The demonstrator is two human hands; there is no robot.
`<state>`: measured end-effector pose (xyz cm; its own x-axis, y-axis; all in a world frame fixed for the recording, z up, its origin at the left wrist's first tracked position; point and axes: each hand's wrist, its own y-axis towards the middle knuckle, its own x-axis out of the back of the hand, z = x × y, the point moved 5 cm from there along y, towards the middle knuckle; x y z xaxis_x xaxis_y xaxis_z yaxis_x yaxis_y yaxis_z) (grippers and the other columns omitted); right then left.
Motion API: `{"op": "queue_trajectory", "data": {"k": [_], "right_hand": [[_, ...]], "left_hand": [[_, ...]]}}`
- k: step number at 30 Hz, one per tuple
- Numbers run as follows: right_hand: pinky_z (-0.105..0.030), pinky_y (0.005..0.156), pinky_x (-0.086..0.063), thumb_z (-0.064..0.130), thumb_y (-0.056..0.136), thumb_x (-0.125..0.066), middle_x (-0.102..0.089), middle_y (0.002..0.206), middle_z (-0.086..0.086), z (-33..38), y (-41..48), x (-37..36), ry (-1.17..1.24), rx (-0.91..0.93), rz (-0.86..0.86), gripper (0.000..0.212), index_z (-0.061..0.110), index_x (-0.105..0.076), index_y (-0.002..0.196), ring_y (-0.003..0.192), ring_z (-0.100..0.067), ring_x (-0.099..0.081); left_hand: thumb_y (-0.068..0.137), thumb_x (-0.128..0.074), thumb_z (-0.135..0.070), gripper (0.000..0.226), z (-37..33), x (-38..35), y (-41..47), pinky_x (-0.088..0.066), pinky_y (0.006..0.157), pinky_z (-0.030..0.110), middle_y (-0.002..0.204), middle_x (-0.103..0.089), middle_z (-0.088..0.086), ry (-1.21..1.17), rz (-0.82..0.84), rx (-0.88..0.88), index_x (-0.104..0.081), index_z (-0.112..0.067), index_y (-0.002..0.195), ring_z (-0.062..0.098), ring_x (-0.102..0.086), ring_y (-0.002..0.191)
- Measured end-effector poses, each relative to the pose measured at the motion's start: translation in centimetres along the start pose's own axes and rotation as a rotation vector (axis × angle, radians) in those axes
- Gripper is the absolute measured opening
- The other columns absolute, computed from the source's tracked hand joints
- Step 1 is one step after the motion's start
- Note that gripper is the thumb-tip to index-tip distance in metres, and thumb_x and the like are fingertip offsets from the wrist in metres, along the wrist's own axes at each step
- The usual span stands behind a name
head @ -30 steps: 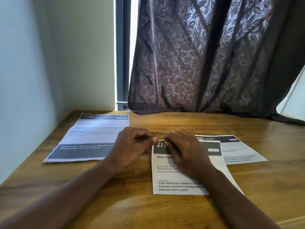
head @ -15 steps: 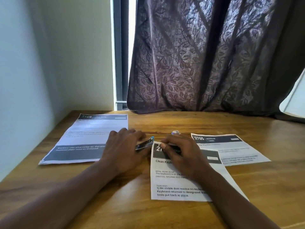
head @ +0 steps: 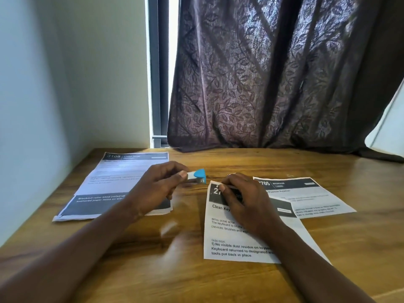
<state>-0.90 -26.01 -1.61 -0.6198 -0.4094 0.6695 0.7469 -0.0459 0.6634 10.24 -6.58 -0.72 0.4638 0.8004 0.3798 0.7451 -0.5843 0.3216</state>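
Observation:
My left hand pinches a small blue and silver stapler-like tool, held just above the wooden table, to the left of the middle paper's top corner. My right hand rests on the top of the middle printed sheet, fingers curled with the thumb at the sheet's upper left corner; what lies under the fingers is hidden. A second sheet marked 2705 lies partly beneath it on the right. A third sheet marked 3108 lies at the left, under my left wrist.
A dark leaf-patterned curtain hangs at the table's back edge. A white wall closes the left side, with a window frame in the gap. Bare wood stretches along the front and far right.
My left hand has drawn away to the left from the middle sheet's corner and lifted, and the blue tool now shows in its fingers. My right hand stays on the sheet.

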Motion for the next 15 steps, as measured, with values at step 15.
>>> {"op": "queue_trajectory", "data": {"k": [15], "right_hand": [[-0.041,0.079,-0.048,0.036,0.099,-0.053,-0.064,0.088,0.009,0.36,0.01,-0.18,-0.015,-0.019,0.022,0.02,0.021,-0.064,0.092,0.085,-0.013,-0.057]], "left_hand": [[0.094,-0.062,-0.035,0.025,0.14,-0.38,-0.65,-0.06,0.067,0.03,0.065,-0.064,0.008,-0.096,0.024,0.139,-0.078,-0.017,0.101,0.02,-0.064,0.062]]}}
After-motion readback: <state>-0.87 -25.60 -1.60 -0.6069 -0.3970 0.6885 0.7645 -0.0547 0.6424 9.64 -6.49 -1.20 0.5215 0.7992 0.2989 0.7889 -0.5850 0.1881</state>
